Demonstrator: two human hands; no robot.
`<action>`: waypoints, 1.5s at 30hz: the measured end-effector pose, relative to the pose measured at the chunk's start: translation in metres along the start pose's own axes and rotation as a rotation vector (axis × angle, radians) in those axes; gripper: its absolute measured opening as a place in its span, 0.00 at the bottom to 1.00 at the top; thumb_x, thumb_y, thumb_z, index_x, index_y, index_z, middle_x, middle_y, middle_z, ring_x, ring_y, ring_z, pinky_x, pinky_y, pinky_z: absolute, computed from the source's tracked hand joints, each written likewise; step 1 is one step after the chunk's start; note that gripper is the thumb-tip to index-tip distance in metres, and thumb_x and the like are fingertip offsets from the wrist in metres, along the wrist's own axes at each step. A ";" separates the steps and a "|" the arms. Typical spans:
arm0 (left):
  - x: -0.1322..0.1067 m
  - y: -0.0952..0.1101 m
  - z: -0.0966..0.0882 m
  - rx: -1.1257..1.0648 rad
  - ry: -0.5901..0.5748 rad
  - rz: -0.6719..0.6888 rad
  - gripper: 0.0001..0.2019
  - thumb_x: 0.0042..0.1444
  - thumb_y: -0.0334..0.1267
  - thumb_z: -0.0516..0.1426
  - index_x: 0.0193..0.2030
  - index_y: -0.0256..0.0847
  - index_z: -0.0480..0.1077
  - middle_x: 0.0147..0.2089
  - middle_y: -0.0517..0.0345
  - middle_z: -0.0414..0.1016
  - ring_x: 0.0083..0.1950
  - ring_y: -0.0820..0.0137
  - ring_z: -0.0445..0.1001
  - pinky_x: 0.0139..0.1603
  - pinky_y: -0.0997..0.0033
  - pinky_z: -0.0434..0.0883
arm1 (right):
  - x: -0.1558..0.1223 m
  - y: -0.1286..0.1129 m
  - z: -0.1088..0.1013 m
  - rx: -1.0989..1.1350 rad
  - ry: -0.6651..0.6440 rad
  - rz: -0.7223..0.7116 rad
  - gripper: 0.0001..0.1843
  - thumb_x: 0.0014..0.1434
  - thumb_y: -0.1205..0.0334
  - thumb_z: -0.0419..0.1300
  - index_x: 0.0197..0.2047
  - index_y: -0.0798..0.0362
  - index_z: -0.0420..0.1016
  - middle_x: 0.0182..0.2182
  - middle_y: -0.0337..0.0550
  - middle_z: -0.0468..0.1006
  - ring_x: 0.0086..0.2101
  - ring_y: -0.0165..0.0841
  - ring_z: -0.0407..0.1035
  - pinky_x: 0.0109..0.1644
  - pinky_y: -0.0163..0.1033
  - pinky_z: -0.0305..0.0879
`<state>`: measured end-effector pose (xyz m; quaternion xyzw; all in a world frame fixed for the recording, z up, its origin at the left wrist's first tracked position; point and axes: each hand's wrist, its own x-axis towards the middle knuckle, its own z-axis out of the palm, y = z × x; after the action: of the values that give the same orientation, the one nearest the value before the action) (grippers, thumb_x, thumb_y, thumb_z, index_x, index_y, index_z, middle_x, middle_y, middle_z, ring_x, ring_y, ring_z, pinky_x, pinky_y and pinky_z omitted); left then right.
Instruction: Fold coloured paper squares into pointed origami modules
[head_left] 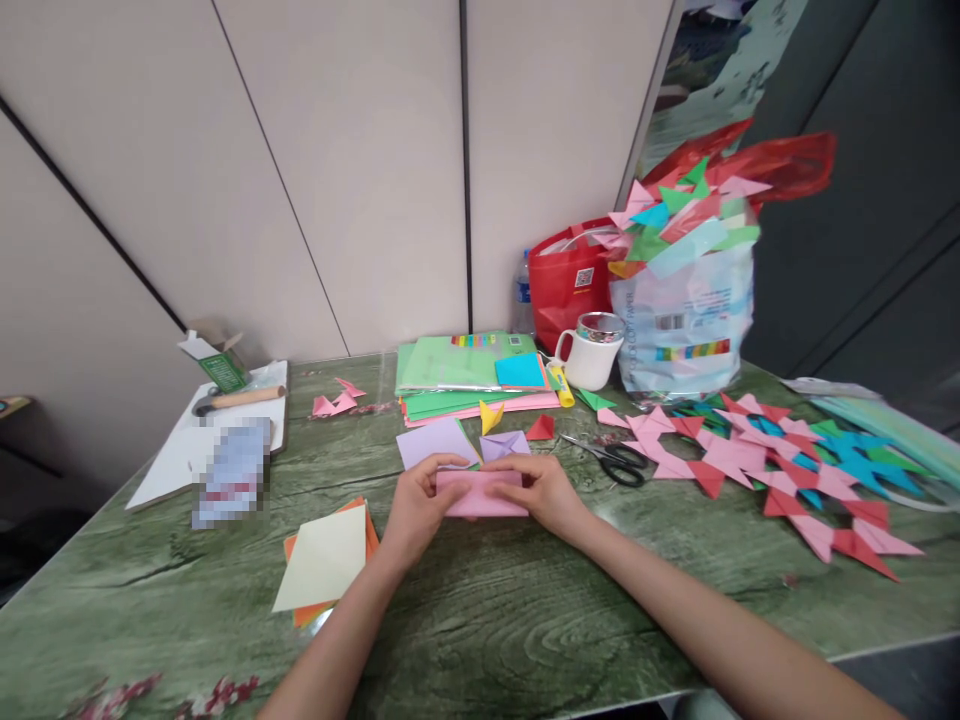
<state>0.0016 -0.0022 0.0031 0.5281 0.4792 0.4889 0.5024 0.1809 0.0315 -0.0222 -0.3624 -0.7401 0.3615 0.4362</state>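
A pink sheet of paper (480, 497), folded into a flat strip, is held between both hands above the green table. My left hand (424, 505) grips its left end, thumb on the near face and fingers behind. On the right end, my right hand (546, 492) pinches the paper the same way. Just beyond the hands lie a lilac sheet (435, 443) and a folded lilac piece (506, 445). A yellow folded piece (491, 416) and a red one (541, 428) sit a little farther back. Black-handled scissors (621, 462) rest to the right.
Cream and orange sheets (326, 560) lie at front left. Farther left are a hammer (247, 398) and a green box (219, 362). Paper packs (442, 365), a white mug (591, 352) and a stuffed bag (679, 320) stand behind. Folded pink and red stars (731, 455) spread over the right.
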 end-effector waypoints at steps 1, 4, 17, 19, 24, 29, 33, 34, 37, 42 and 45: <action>0.000 0.000 0.000 -0.002 0.005 0.000 0.13 0.43 0.34 0.61 0.38 0.36 0.70 0.22 0.64 0.68 0.21 0.78 0.64 0.21 0.80 0.59 | 0.000 0.000 0.000 0.005 0.008 0.013 0.11 0.47 0.58 0.63 0.35 0.53 0.79 0.31 0.44 0.80 0.31 0.35 0.72 0.35 0.36 0.65; -0.001 0.002 0.002 -0.003 0.027 -0.001 0.14 0.43 0.35 0.61 0.39 0.37 0.70 0.20 0.66 0.67 0.20 0.79 0.61 0.21 0.81 0.56 | 0.001 0.000 0.000 0.026 0.026 0.060 0.11 0.46 0.58 0.64 0.34 0.52 0.79 0.31 0.43 0.80 0.31 0.35 0.72 0.34 0.36 0.65; -0.004 0.007 0.006 0.059 0.096 0.011 0.17 0.47 0.39 0.58 0.44 0.38 0.65 0.19 0.65 0.67 0.19 0.78 0.58 0.21 0.80 0.53 | 0.001 -0.005 -0.001 0.084 0.074 0.121 0.11 0.44 0.60 0.65 0.34 0.53 0.79 0.31 0.43 0.80 0.31 0.35 0.71 0.34 0.36 0.64; -0.004 0.006 0.006 0.043 0.087 0.013 0.17 0.47 0.39 0.58 0.44 0.38 0.65 0.19 0.65 0.67 0.19 0.78 0.58 0.21 0.80 0.53 | 0.001 -0.006 -0.002 0.082 0.074 0.121 0.11 0.44 0.61 0.65 0.34 0.53 0.79 0.32 0.43 0.80 0.32 0.35 0.72 0.35 0.36 0.64; -0.004 0.006 0.005 0.047 0.088 0.018 0.17 0.47 0.39 0.58 0.44 0.38 0.65 0.20 0.65 0.66 0.19 0.79 0.57 0.21 0.80 0.53 | 0.001 -0.007 -0.003 0.080 0.066 0.120 0.11 0.44 0.60 0.65 0.34 0.53 0.79 0.32 0.43 0.80 0.31 0.35 0.71 0.35 0.36 0.64; -0.005 0.007 0.005 0.079 0.090 0.034 0.16 0.47 0.39 0.58 0.43 0.37 0.67 0.19 0.66 0.64 0.19 0.79 0.55 0.20 0.79 0.52 | 0.001 -0.007 -0.003 0.061 0.073 0.120 0.11 0.44 0.60 0.65 0.34 0.53 0.79 0.31 0.43 0.80 0.31 0.35 0.71 0.35 0.36 0.64; -0.004 0.008 0.006 0.123 0.127 0.088 0.12 0.46 0.40 0.58 0.37 0.37 0.72 0.17 0.67 0.60 0.18 0.79 0.53 0.20 0.79 0.51 | 0.001 -0.007 -0.003 0.070 0.071 0.120 0.11 0.45 0.60 0.65 0.34 0.53 0.79 0.31 0.43 0.80 0.31 0.35 0.72 0.35 0.37 0.65; -0.004 0.009 0.006 0.138 0.139 0.104 0.11 0.45 0.40 0.59 0.35 0.37 0.73 0.16 0.67 0.60 0.18 0.79 0.53 0.19 0.78 0.51 | 0.001 -0.007 -0.003 0.075 0.070 0.118 0.11 0.45 0.60 0.65 0.34 0.53 0.79 0.31 0.43 0.80 0.32 0.35 0.72 0.36 0.37 0.65; -0.003 0.010 0.007 0.172 0.169 0.134 0.09 0.44 0.39 0.59 0.31 0.37 0.74 0.17 0.66 0.62 0.19 0.78 0.55 0.20 0.78 0.52 | 0.002 -0.007 -0.003 0.086 0.066 0.119 0.11 0.45 0.59 0.65 0.33 0.53 0.79 0.31 0.43 0.80 0.32 0.35 0.72 0.36 0.37 0.66; -0.004 0.014 0.008 0.173 0.184 0.117 0.07 0.44 0.38 0.59 0.29 0.38 0.74 0.18 0.64 0.67 0.20 0.76 0.62 0.22 0.77 0.57 | 0.002 -0.006 -0.004 0.111 0.053 0.124 0.11 0.45 0.58 0.65 0.33 0.54 0.79 0.31 0.43 0.80 0.32 0.35 0.72 0.37 0.37 0.67; -0.005 0.014 0.008 0.159 0.191 0.126 0.05 0.44 0.36 0.59 0.29 0.39 0.75 0.20 0.63 0.70 0.24 0.73 0.67 0.24 0.77 0.60 | 0.003 -0.007 -0.005 0.121 0.044 0.134 0.12 0.45 0.57 0.64 0.33 0.54 0.79 0.31 0.43 0.80 0.32 0.36 0.72 0.36 0.37 0.67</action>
<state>0.0095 -0.0081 0.0169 0.5462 0.5279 0.5281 0.3795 0.1828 0.0315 -0.0133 -0.3917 -0.6813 0.4260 0.4483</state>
